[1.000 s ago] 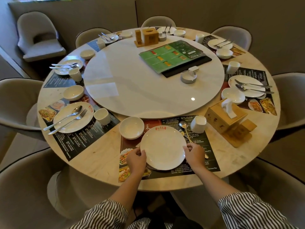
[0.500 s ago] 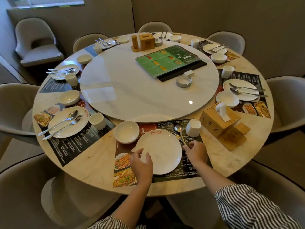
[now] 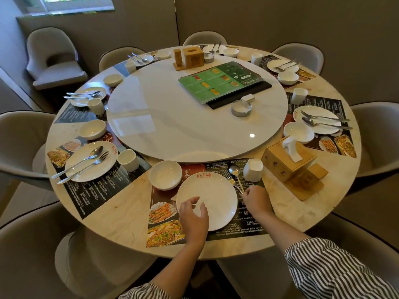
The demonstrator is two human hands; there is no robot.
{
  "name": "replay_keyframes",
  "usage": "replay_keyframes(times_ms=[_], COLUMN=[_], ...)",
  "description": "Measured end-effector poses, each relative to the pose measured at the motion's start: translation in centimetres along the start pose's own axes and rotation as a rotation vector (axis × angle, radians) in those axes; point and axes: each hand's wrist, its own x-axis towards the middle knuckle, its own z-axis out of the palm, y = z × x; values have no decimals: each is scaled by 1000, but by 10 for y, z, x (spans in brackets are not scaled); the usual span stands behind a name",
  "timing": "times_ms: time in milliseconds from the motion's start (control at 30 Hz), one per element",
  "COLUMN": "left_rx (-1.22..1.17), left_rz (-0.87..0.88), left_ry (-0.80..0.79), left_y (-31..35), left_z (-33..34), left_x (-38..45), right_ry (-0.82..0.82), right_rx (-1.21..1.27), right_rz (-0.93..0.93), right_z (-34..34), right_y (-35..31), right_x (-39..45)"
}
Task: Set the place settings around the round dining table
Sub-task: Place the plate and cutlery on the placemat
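On the near placemat (image 3: 237, 230) lies a white plate (image 3: 210, 190) with a red logo. My left hand (image 3: 193, 214) hovers over the plate's near left rim, its fingers loosely curved and holding nothing. Right of the plate, my right hand (image 3: 255, 201) curls over the handle ends of a spoon (image 3: 234, 169) and a fork (image 3: 229, 177) lying on the placemat. A white bowl (image 3: 165, 174) sits to the plate's upper left. A white cup (image 3: 252, 170) stands just beyond the spoon.
A wooden tissue box (image 3: 288, 160) on its stand sits right of the cup. The glass turntable (image 3: 172, 121) carries a green menu (image 3: 222, 83), an ashtray (image 3: 240, 108) and a wooden holder (image 3: 191, 57). Several laid settings ring the table (image 3: 133, 203); grey chairs (image 3: 19, 137) surround it.
My left hand let go of the plate's left rim and lifted above it. My right hand moved off the plate's right rim onto the cutlery handles. The view pulled back.
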Motion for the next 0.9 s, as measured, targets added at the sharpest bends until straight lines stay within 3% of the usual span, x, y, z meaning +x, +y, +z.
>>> replay_keyframes(times_ms=[433,633,733,900], left_rx=[23,43,65,39], left_rz=[18,38,47,-45], left_ry=[-96,-197,-295,-598], left_y=[9,23,27,46], left_z=[10,26,38,67], left_x=[-1,0,0,-9], right_ry=[-70,-24,10,92], right_rx=[-18,54,27,62], right_rz=[18,-28,-91,-253], right_z=[-5,-13,-16,-33], right_y=[-10,-4,1,9], right_x=[10,9,9,7])
